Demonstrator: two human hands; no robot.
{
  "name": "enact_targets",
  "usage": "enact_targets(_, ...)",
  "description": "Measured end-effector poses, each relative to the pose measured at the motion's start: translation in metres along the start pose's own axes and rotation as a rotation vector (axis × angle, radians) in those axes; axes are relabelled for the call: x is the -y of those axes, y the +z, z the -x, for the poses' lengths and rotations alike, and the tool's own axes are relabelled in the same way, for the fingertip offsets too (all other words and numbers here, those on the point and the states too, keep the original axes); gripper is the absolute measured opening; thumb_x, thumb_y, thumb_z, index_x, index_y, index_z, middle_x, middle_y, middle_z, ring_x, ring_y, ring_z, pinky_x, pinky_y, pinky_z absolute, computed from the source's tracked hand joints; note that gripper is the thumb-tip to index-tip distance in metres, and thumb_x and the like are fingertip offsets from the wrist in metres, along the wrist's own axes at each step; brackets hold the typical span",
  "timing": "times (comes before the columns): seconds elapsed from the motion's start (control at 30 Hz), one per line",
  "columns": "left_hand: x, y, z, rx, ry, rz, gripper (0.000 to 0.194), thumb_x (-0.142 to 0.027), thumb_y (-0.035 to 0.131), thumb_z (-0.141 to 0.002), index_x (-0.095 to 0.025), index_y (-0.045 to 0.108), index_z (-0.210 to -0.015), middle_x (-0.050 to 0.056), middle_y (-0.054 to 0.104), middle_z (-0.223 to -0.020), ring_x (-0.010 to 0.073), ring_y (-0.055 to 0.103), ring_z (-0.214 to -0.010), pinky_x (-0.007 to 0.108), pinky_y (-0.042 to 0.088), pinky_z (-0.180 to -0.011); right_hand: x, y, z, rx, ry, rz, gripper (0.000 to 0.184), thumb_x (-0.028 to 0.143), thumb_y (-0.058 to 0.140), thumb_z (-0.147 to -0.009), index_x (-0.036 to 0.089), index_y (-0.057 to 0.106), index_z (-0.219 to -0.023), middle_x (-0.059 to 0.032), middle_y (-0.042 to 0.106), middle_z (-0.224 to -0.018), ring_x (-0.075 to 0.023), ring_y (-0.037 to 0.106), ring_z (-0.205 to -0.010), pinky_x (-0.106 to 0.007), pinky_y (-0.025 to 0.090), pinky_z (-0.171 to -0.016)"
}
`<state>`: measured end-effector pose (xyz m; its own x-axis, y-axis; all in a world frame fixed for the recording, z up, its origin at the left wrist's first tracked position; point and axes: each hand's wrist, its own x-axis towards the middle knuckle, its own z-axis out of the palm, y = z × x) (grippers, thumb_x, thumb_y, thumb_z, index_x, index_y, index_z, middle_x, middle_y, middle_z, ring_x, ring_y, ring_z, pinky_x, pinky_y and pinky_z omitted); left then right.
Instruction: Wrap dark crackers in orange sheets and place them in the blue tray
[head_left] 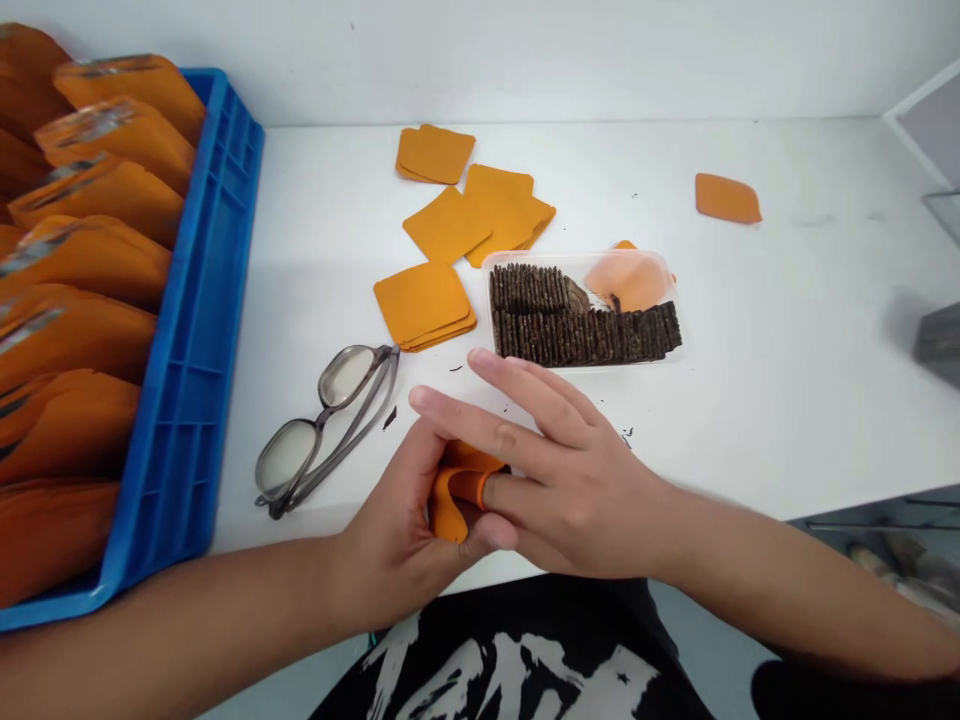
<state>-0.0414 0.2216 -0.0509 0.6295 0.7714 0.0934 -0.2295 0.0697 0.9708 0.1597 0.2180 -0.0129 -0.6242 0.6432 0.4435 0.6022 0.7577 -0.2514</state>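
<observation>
My left hand is wrapped around an orange pouch, its thumb lying along the lower side. The pouch is bent, with its mouth spread apart. My right hand reaches over from the right. One of its fingers, wearing an orange finger cot, points into the pouch, while the other visible fingers stretch out above. My right thumb is hidden, as is whatever lies inside the pouch. Just beyond my hands stands a clear plastic box with rows of thin dark-brown square pieces.
Flat orange pouches lie in several loose piles behind the hands, and a single one at the far right. Grey-framed glasses rest to the left. A blue crate full of filled orange pouches borders the white table.
</observation>
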Motion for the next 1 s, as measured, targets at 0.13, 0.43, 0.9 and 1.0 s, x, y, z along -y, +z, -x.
enact_targets(0.13,-0.004,0.003,-0.005,-0.091,0.089,-0.055,0.039,-0.036,0.075,-0.097,-0.028,0.050,-0.126,0.001,0.057,-0.096,0.0115,0.056,-0.080,0.021,0.053,-0.068,0.000,0.001,0.003,-0.103,0.027,0.009,0.015,0.025,0.062,-0.101,0.020,0.070,-0.089,-0.0060,0.054,-0.161,-0.0288,0.029,-0.162,-0.043,0.034,-0.133)
enact_targets(0.43,-0.001,0.007,-0.009,-0.112,0.123,-0.045,0.053,-0.026,0.082,-0.091,-0.030,0.041,-0.124,-0.005,0.051,-0.092,0.0042,0.048,-0.063,0.018,0.045,-0.057,-0.002,0.003,0.004,-0.097,0.081,-0.005,0.015,0.027,0.061,-0.101,0.022,0.073,-0.109,-0.0090,0.054,-0.159,-0.0369,0.036,-0.159,-0.054,0.041,-0.129)
enact_targets(0.9,-0.003,-0.002,-0.011,-0.094,0.056,0.053,0.044,-0.045,0.081,-0.092,-0.025,0.046,-0.108,-0.008,0.050,-0.074,0.0066,0.042,-0.058,0.022,0.039,-0.055,-0.008,-0.003,0.002,-0.206,-0.012,-0.127,0.013,0.011,0.066,-0.090,0.017,0.071,-0.100,-0.0192,0.064,-0.143,-0.0270,0.055,-0.144,-0.052,0.053,-0.117)
enact_targets(1.0,0.000,-0.003,-0.011,-0.126,0.035,0.002,0.063,-0.063,0.087,-0.078,-0.025,0.046,-0.108,-0.006,0.053,-0.078,0.0083,0.045,-0.063,0.024,0.040,-0.058,-0.010,-0.002,0.003,-0.178,0.004,-0.103,0.011,0.012,0.068,-0.088,0.019,0.069,-0.097,-0.0176,0.062,-0.148,-0.0328,0.051,-0.148,-0.056,0.053,-0.116)
